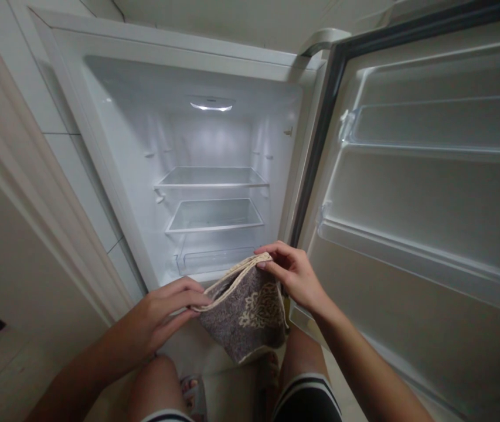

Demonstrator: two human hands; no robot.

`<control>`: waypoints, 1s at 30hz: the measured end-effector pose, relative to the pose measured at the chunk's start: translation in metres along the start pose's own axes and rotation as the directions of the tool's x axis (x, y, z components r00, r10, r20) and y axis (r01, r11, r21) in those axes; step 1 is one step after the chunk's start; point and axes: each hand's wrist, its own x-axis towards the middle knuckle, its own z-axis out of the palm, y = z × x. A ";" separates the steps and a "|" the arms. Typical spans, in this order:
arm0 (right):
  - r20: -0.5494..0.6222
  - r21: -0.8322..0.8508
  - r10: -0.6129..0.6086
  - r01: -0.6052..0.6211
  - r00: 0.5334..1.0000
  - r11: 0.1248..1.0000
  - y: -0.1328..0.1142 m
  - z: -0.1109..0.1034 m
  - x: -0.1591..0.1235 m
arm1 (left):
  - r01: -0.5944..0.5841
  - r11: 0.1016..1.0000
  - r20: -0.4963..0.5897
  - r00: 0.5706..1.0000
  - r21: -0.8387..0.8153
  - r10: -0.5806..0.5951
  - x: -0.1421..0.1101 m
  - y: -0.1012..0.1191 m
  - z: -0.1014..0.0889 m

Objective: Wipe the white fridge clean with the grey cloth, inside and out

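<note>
A folded grey-brown cloth (241, 322) with a cream stitched edge and a cream floral pattern hangs between my two hands. My left hand (166, 313) pinches its left upper corner. At the upper right corner, my right hand (291, 272) grips the cloth between thumb and fingers. The cloth is held above my knees, in front of an open fridge (214, 135) with its inside light on. Two glass shelves and a clear drawer (218, 259) show inside; the cloth and hands cover part of the drawer's front.
The fridge door (429, 205) stands wide open on the right, with clear door racks (443, 129). A door frame (34, 152) and tiled wall (56, 111) lie close on the left. Below are my bent legs and a sandalled foot (193, 398) on the floor.
</note>
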 end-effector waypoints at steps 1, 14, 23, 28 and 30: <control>0.002 -0.002 -0.003 0.003 1.000 1.000 0.000 0.000 0.000 | -0.044 0.998 0.020 0.999 0.037 0.043 0.001 0.002 0.000; 0.055 0.076 -0.031 0.027 0.998 0.997 -0.002 0.005 0.009 | -0.080 0.969 -0.112 0.988 0.233 0.108 0.012 0.001 -0.039; 0.083 -0.054 -0.150 0.154 0.985 0.987 -0.010 0.008 0.021 | 0.028 0.983 0.019 0.999 0.184 -0.032 0.017 0.009 -0.046; 0.164 -0.214 -0.245 0.277 0.955 0.937 -0.014 0.012 0.023 | -0.012 0.950 -0.040 0.999 0.313 0.026 0.020 0.012 -0.038; 0.166 -0.223 -0.252 0.285 0.953 0.932 -0.016 0.012 0.022 | 0.002 0.950 -0.039 0.999 0.313 0.011 0.023 0.014 -0.038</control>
